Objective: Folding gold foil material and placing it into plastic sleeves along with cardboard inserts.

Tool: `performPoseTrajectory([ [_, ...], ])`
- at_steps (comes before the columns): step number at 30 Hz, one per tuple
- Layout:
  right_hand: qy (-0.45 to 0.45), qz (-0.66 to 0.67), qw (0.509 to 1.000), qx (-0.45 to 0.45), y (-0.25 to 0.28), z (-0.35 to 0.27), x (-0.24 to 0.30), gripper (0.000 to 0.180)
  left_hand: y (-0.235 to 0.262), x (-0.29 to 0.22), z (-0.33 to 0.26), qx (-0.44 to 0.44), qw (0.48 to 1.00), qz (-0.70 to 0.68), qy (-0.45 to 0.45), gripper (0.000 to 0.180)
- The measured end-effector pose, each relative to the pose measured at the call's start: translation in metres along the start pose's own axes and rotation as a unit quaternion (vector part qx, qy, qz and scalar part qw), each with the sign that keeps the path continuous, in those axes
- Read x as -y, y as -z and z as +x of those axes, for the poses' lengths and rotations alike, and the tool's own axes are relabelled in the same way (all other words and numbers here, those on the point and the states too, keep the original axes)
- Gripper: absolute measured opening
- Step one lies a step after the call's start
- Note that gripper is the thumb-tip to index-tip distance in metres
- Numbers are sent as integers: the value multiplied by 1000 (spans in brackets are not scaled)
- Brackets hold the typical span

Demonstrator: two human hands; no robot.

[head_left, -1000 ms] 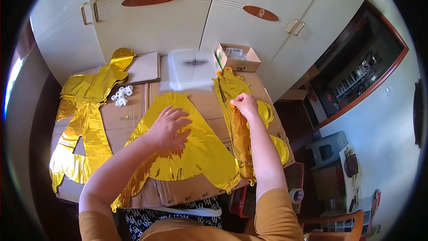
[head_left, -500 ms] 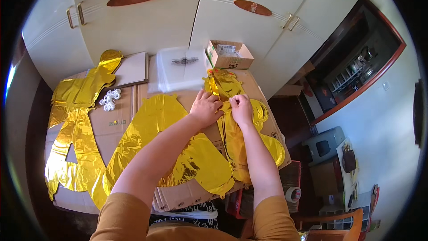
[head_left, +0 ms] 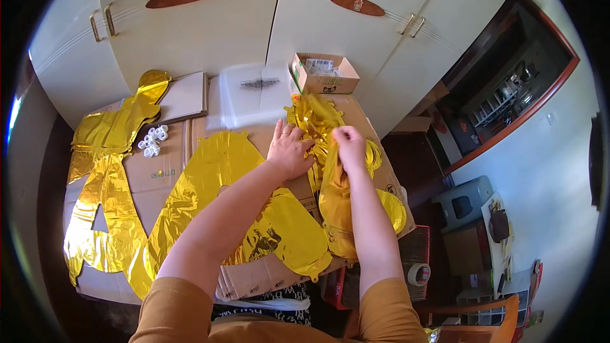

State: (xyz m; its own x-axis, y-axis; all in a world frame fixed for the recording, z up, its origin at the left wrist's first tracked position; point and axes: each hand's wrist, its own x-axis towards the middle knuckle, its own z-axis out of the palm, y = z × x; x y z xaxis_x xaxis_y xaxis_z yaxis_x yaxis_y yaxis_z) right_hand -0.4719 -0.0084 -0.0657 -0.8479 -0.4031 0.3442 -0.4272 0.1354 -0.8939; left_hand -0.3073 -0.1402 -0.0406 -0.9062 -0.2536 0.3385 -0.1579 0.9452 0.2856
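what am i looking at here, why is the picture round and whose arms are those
This is a wide fisheye camera worn on a person's head, looking down, so straight edges bend. The arms are that person's own. The left hand and right hand both grip a crumpled gold foil balloon on a cardboard-covered table. More flat gold foil balloons lie to the left, with small white plastic pieces, clear plastic bags and an open cardboard box near white cupboards.

Cardboard-covered table [head_left: 168,174] carries gold foil balloons [head_left: 210,178], clear bags [head_left: 254,92], open box [head_left: 324,76].
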Motion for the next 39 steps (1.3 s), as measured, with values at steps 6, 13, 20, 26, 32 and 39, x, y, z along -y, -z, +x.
performPoseTrajectory([
  [6,-129,464,875,-58,41,0,10,16,14,-4,-3,-9,999,16,50,50],
  [13,-37,441,897,-21,61,-12,19,13,8,-58,15,74,993,-51,-71,33],
  [20,64,279,938,-194,155,-73,97,22,22,-49,4,248,966,-16,-75,107],
  [26,185,316,820,-439,346,-158,115,50,32,-51,13,345,936,46,-62,126],
  [32,303,385,764,-421,477,-205,170,46,34,-62,29,381,918,80,-74,132],
  [39,300,491,795,-192,438,-188,196,42,28,-51,73,169,946,-241,133,111],
])
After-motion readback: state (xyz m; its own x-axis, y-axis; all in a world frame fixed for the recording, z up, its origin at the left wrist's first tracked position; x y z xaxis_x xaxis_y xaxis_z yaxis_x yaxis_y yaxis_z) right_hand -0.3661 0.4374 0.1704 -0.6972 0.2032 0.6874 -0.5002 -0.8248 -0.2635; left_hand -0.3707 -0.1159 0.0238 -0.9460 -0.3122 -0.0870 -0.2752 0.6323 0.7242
